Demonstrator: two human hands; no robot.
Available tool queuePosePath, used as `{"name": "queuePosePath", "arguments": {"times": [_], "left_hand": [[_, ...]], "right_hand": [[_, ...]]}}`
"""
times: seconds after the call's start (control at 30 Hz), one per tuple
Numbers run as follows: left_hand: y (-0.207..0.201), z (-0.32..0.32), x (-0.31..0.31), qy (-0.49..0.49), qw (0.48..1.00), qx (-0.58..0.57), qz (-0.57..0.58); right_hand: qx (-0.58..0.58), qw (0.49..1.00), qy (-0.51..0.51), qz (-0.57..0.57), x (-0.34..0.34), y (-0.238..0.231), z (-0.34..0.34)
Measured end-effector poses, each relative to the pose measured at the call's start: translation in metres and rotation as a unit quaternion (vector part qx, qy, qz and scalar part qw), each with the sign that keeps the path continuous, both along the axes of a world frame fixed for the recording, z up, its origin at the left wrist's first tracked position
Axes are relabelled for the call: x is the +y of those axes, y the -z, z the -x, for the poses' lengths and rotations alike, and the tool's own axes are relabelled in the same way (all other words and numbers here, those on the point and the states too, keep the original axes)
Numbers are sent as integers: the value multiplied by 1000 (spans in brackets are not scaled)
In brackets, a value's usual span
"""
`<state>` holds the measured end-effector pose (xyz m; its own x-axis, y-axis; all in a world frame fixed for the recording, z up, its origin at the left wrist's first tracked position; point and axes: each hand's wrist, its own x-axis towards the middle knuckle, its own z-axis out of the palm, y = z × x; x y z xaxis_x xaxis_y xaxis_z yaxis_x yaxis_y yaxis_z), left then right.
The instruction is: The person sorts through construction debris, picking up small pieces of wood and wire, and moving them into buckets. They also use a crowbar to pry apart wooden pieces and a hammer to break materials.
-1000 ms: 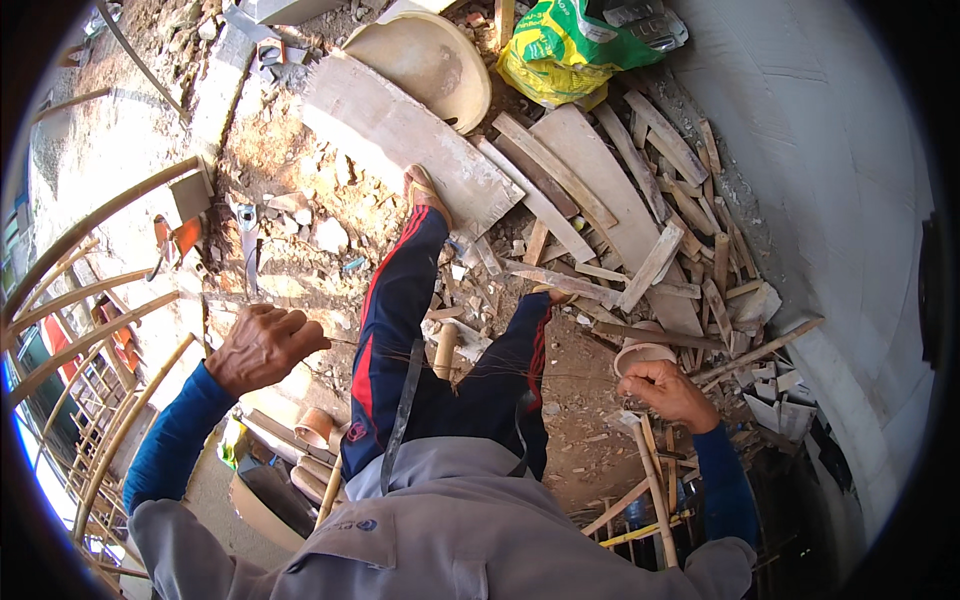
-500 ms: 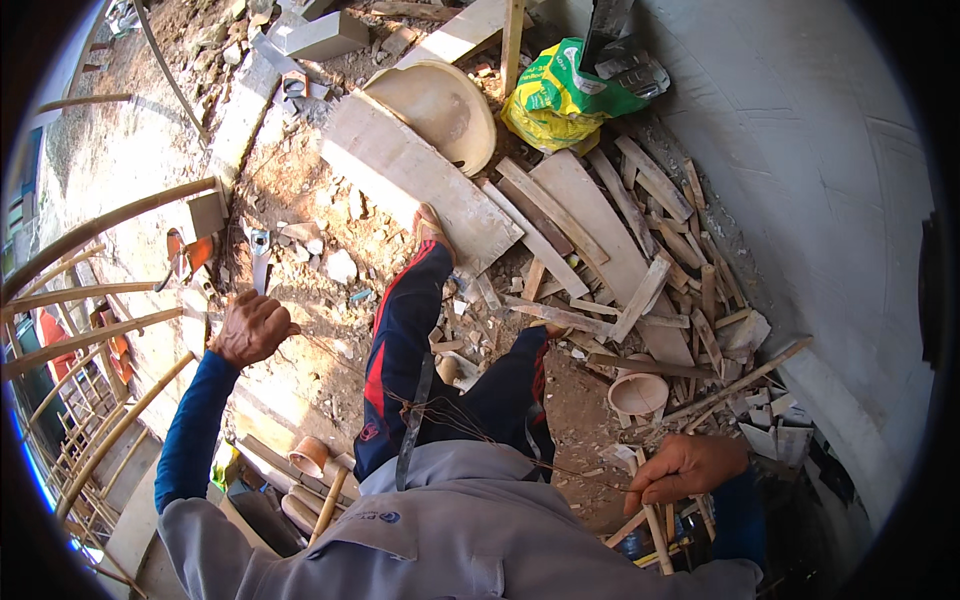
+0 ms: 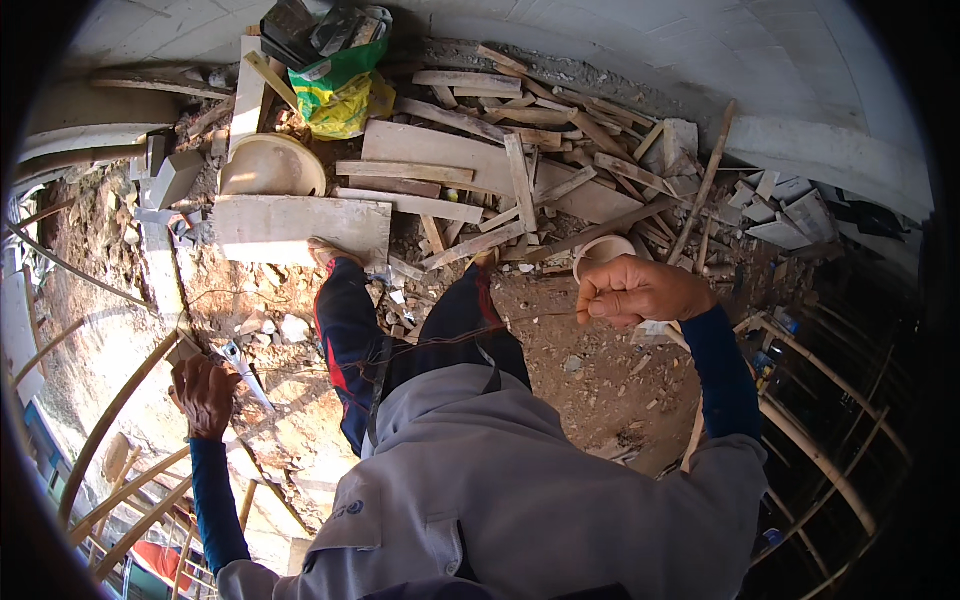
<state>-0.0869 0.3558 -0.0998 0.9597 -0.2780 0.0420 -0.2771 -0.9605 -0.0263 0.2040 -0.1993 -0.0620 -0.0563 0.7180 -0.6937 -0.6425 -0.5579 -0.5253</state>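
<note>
Thin, rusty-looking wire (image 3: pixel 540 317) runs across the front of my body, above my dark trousers, with several loose, bent strands. My right hand (image 3: pixel 645 292) is closed, thumb against fingers, pinching one end of it out to the right. Over on the left, my left hand (image 3: pixel 205 398) has its fingers curled round the other end, which is too thin to follow fully there. A metal hand tool (image 3: pixel 245 372) lies on the ground just beyond my left hand. Behind my right hand, a pale round bucket (image 3: pixel 603 250) is partly hidden.
Wooden boards and offcuts (image 3: pixel 520 185) pile up ahead against the grey wall (image 3: pixel 640 50). A pale basin (image 3: pixel 272 168) and a green and yellow sack (image 3: pixel 345 100) stand far left. Bamboo poles (image 3: pixel 820 460) flank me on both sides. Rubble litters the ground.
My view and body have turned right, so the wall now lies ahead. My right hand has risen forward, and the wire stretches more visibly between both hands.
</note>
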Motion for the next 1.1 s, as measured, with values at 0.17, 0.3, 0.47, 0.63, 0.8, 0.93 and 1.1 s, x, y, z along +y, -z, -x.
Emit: {"name": "queuePosePath", "arguments": {"times": [0.17, 0.3, 0.47, 0.63, 0.8, 0.93, 1.1], "left_hand": [[-6, 1, -41, 15, 992, 112, 57], [-9, -4, -82, 10, 987, 148, 62], [-27, -27, -123, 95, 981, 163, 47], [-61, -58, -168, 90, 969, 222, 61], [-69, -80, -209, 121, 960, 249, 40], [-68, -76, -222, 130, 938, 312, 74], [-97, -99, -287, 116, 910, 366, 157]], "right_hand": [[-132, 990, 25, 42, -109, 22, 20], [-95, 995, 5, 6, -167, 31, 37], [-139, 990, 24, 14, -230, 43, 62], [-212, 973, 88, 34, -298, 64, 78], [-301, 946, 97, 71, -318, 92, 118], [-287, 946, 64, 134, -340, 103, 133], [-260, 941, 113, 186, -388, 127, 155]]}}
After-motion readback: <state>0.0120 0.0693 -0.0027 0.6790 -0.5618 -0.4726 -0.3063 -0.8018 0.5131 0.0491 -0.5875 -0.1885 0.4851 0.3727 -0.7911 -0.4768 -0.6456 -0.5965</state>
